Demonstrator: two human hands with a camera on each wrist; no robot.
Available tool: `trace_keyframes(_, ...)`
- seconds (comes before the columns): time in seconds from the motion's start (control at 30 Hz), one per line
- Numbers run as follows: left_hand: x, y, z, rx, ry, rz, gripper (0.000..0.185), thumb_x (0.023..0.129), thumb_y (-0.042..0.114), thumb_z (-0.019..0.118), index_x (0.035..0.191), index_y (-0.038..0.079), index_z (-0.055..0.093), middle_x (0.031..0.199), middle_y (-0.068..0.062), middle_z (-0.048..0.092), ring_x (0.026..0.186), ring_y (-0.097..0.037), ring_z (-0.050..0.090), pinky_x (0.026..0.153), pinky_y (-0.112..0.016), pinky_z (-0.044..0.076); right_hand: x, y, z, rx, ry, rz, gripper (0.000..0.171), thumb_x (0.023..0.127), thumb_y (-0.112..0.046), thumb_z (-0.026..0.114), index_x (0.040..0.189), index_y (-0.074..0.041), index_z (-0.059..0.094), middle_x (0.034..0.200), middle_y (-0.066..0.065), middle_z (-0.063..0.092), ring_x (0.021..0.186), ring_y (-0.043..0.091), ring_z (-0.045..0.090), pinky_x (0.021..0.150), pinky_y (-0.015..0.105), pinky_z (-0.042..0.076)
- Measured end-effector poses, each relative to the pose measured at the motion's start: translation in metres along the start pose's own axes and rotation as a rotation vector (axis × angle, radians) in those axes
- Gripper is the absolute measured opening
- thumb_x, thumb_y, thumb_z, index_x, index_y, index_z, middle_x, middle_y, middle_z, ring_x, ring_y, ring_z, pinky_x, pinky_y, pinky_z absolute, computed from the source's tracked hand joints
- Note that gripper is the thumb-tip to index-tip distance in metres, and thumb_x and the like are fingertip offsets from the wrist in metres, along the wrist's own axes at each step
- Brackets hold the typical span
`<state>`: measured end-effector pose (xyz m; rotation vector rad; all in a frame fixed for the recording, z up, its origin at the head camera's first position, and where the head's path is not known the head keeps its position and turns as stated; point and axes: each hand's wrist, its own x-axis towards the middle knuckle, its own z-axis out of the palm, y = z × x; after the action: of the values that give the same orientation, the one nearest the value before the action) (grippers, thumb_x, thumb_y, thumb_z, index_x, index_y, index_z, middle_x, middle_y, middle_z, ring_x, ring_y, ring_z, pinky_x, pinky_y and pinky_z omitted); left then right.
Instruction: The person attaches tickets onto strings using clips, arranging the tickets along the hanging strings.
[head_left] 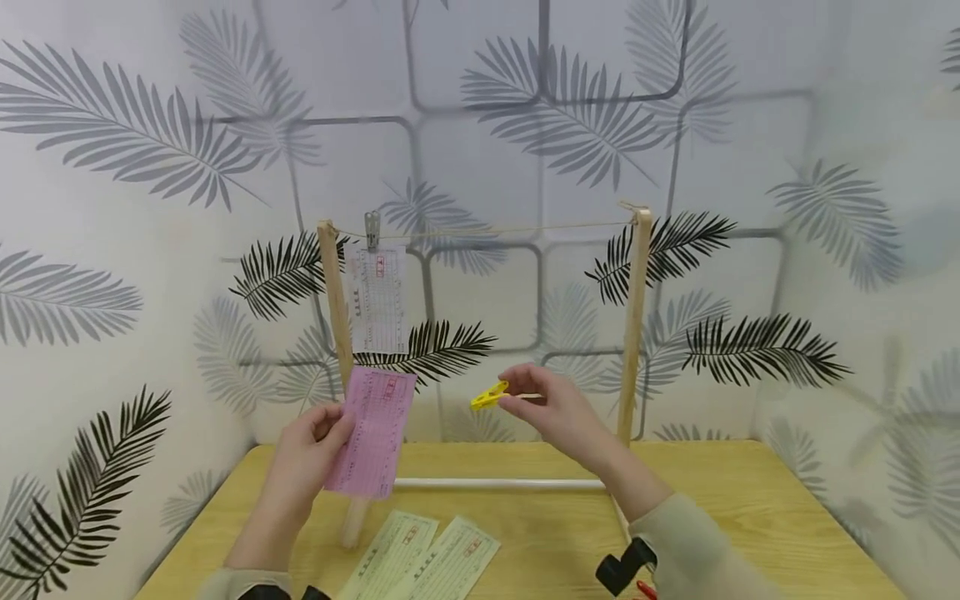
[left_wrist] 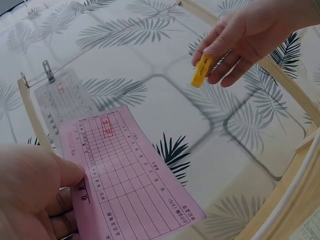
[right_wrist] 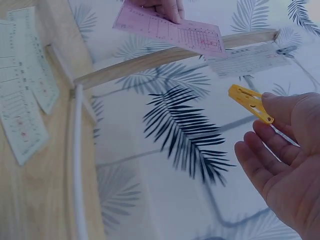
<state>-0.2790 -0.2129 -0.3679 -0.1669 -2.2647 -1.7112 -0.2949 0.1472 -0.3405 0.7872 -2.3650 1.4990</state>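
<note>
My L hand [head_left: 309, 454] has the pink slip [head_left: 372, 433] pinched by its left edge, thumb on the near face; my R hand [head_left: 558, 417], over to the right, pinches the tail of the yellow peg [head_left: 489, 396] btwn thumb & index, other fingers loose & apart. Slip & peg are well apart, both lower than the cord [head_left: 517, 229]; slip's just below the white sheet [head_left: 381, 304], can't tell if they touch.

Risks, as I judge it: slip's thin & I've only got one side, so the free right edge could curl or swing off line. Peg's gripped at its very end, so an off-centre squeeze might twist it out of my fingertips. Cord looks light, so a tug could sag it & shake the sheet under its one metal clip [head_left: 372, 229].

Slip's long axis runs nearly upright, top leaning a bit right, red-stamped end up, printed face twd me. Peg's long axis slants: nose left & slightly down, tail right, in my fingers.
</note>
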Motion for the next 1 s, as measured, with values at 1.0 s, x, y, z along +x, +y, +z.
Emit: trace_keyframes(1.0,0.053,0.065,0.079,-0.191,0.08,0.145,0.018,0.113,0.009,0.064,0.123,-0.004,0.069,0.122,-0.022,0.076,0.095,-0.015,0.069,0.078,-0.022,0.057,0.107,-0.141,-0.057,-0.286,0.226,-0.278,0.034,0.105,-0.018,0.079,0.136,-0.007,0.073,0.119,0.005,0.078,0.108,0.02,0.073,0.095,0.037,0.057)
